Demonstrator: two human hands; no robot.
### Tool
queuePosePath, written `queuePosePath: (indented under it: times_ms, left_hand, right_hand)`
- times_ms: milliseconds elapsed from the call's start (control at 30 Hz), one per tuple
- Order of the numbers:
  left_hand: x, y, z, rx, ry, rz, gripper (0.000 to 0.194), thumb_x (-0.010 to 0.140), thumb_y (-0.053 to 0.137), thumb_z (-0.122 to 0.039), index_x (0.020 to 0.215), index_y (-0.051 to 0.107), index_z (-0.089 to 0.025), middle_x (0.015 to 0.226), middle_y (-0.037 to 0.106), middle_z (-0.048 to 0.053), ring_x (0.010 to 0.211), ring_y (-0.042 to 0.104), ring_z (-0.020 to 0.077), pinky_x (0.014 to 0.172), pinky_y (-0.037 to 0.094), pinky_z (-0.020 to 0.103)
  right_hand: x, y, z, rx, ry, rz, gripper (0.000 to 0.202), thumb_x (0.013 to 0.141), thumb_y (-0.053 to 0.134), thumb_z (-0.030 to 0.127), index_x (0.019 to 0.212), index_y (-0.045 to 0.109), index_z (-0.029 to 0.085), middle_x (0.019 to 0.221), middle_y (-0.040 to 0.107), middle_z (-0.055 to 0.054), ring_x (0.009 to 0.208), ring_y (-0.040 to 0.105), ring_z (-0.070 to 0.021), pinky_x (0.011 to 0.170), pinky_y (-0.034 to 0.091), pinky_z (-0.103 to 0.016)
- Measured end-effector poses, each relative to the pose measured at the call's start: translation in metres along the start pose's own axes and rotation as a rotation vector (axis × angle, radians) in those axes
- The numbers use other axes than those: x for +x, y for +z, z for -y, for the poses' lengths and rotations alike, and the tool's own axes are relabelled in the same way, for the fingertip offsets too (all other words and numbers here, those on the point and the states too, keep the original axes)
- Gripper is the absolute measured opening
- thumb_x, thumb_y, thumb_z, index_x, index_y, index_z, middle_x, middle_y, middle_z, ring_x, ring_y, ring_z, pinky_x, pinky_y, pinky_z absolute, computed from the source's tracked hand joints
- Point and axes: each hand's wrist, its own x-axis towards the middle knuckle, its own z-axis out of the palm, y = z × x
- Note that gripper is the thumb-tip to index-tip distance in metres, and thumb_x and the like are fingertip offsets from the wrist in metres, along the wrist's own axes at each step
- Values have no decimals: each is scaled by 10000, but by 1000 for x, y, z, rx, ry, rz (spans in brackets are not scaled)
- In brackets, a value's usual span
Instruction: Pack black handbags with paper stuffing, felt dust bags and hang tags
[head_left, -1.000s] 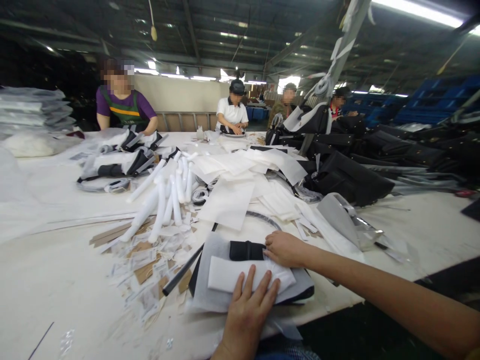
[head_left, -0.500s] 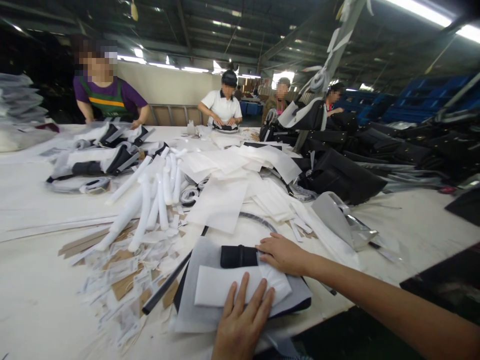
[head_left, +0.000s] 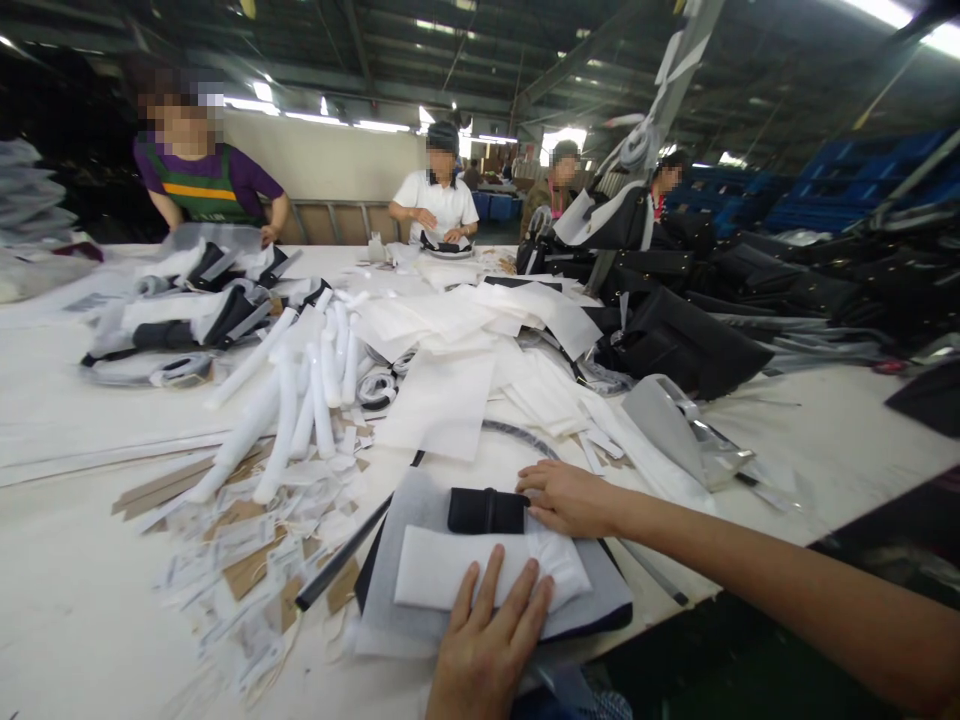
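Observation:
A black bag (head_left: 619,617) lies flat at the table's front edge, mostly hidden under a thin white sheet (head_left: 382,630). On that sheet rests a folded white foam piece (head_left: 427,570), and behind the foam is a small black pouch (head_left: 486,511) with a band across it. My left hand (head_left: 491,620) lies with spread fingers on the foam. Bent fingers of my right hand (head_left: 566,497) touch the pouch's right end; whether they pinch it is unclear. A dark strap (head_left: 517,432) curves behind the bag, and its wrapped end (head_left: 341,565) reaches out left.
White foam tubes (head_left: 285,430), small packets and tags (head_left: 247,580) lie left. White sheets (head_left: 442,395) are heaped ahead. Black bags (head_left: 675,340) pile up at the right, near a pole (head_left: 675,80). Several people work across the table (head_left: 75,600).
The view has shifted slightly. The pouch and bag appear a little further right. My right hand's fingers now reach the pouch's end more closely; my left hand stays on the foam.

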Motion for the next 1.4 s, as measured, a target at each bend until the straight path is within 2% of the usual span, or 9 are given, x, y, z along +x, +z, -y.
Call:
queuePosePath:
  times_ms: [133, 333, 567, 733, 833, 933, 1067, 1233, 1400]
  left_hand:
    - [2, -3, 7, -16, 51, 17, 372, 1009, 416, -369, 1349, 567, -355, 1565, 340, -122, 1373, 431, 252, 1152, 329, 393]
    - [-3, 0, 9, -6, 82, 31, 382, 1012, 418, -365, 1376, 535, -358, 1552, 378, -88, 1368, 444, 261, 1090, 399, 410]
    - [-5, -3, 6, -75, 32, 104, 414, 1013, 412, -305, 1417, 484, -352, 1470, 491, -81, 1362, 456, 262, 1078, 418, 429]
    - [3, -12, 8, -94, 22, 272, 573, 933, 499, -119, 1460, 422, -332, 1474, 485, -53, 1403, 400, 273, 1090, 419, 456]
    - [7, -17, 8, -85, 38, 309, 642, 887, 492, -37, 1464, 422, -311, 1478, 477, -35, 1401, 403, 283, 1086, 423, 460]
    - [11, -21, 9, -91, 40, 337, 670, 872, 494, -16, 1468, 413, -312, 1476, 482, -30, 1398, 407, 284, 1073, 436, 462]
    - [18, -24, 13, -83, 46, 369, 706, 857, 479, 18, 1476, 398, -311, 1484, 473, -46, 1399, 405, 285, 1076, 434, 465]
    - [29, -24, 23, -58, 54, 371, 705, 850, 473, 26, 1477, 398, -287, 1483, 475, -51, 1386, 421, 291, 1075, 442, 465]
    - [25, -14, 23, -37, 64, 363, 681, 878, 482, -7, 1484, 389, -303, 1489, 467, -35, 1400, 402, 292, 1081, 438, 477]
  right_hand:
    - [-4, 4, 1, 29, 26, 7, 253, 936, 527, 217, 925, 770, 146, 1336, 619, -131, 1286, 513, -303, 1088, 360, -494]
    - [-12, 7, 9, 64, 118, -86, 287, 980, 468, 200, 1059, 739, 153, 1149, 721, -115, 1167, 609, -267, 1021, 449, -470]
    - [-88, -5, 82, 210, 222, -616, 272, 997, 485, 266, 1198, 666, 236, 1111, 719, -83, 1066, 651, -222, 961, 525, -393]
    - [-130, 56, 149, 200, 246, -601, 295, 943, 602, 405, 1153, 673, 210, 1010, 737, -100, 946, 674, -254, 857, 559, -407]
    - [-122, 96, 162, 142, 393, -610, 391, 944, 584, 434, 1219, 646, 163, 1112, 717, -146, 1011, 651, -306, 879, 533, -470]
    - [-105, 110, 164, 183, 488, -663, 246, 978, 519, 287, 1117, 699, 195, 1020, 740, -115, 955, 654, -293, 845, 514, -458]
    - [-101, 105, 171, 624, 654, -733, 213, 955, 543, 330, 924, 726, 226, 883, 749, -71, 818, 677, -242, 771, 519, -379]
    - [-122, 118, 179, 1485, 787, -509, 396, 831, 624, 583, 812, 653, 189, 767, 741, -54, 676, 674, -197, 596, 493, -287]
    - [-126, 133, 183, 1633, 834, -457, 517, 719, 689, 676, 819, 615, 174, 835, 755, -85, 724, 687, -186, 596, 465, -261]
